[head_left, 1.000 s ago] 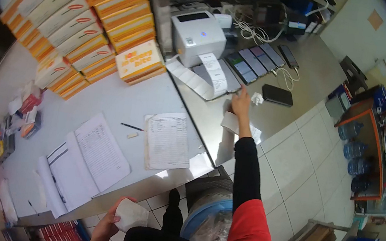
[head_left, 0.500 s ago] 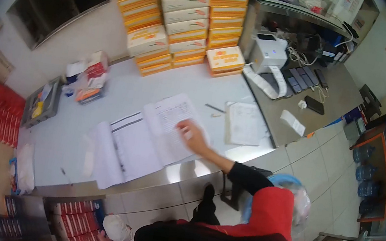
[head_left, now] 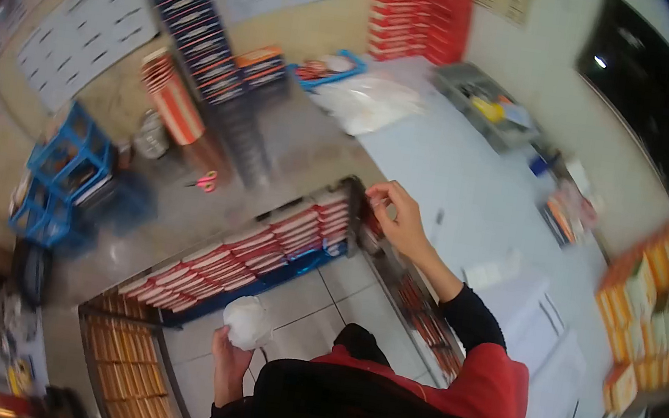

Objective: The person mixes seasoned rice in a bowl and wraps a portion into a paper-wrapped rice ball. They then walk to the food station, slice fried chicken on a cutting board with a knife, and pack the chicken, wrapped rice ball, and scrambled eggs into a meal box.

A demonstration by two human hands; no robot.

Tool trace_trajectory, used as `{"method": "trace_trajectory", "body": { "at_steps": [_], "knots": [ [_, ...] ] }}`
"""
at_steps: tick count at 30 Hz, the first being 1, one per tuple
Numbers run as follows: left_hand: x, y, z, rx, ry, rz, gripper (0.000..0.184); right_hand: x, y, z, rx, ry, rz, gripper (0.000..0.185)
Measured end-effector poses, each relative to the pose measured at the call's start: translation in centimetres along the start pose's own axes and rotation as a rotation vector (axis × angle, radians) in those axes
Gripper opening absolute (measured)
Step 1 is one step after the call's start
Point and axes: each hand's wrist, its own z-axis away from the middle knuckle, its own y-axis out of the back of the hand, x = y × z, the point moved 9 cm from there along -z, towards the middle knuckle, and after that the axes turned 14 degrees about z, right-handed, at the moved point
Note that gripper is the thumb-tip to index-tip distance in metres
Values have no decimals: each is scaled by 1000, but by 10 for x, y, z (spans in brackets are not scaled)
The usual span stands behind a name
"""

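Note:
My left hand (head_left: 230,363) is low in the view, its fingers closed on a white rounded bundle (head_left: 247,322); what the bundle is made of I cannot make out. Raised over the inner corner where the steel counter (head_left: 310,141) meets the white table, my right hand (head_left: 404,221) has loosely bent fingers, apart, with nothing visible in them. Right of that hand, a pen (head_left: 439,217) lies on the white table (head_left: 410,156). An open paper ledger (head_left: 517,337) lies near my right forearm.
Pink-handled scissors (head_left: 207,182), blue baskets (head_left: 71,163) and stacked dark boxes (head_left: 197,31) are on the steel counter. Below are shelves of red-and-white boxes (head_left: 251,253). A grey tray (head_left: 485,110) stands by the wall; yellow boxes (head_left: 657,289) are stacked at right.
My view has swung left from the white table to the steel counter. My right hand has left the ledger and is now over the counter corner. The white bundle stays in my left hand.

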Motion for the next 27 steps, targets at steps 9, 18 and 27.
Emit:
{"method": "trace_trajectory", "body": {
  "at_steps": [9,18,27],
  "knots": [
    [57,16,-106,227,-230,120,64,118,-218,-220,-498,17,206,24],
    [131,-118,-273,213,-542,166,84,264,-427,-496,19,440,596,58],
    [142,-110,-321,272,-682,338,67,298,-474,-535,-11,672,751,31]
  ]
}}
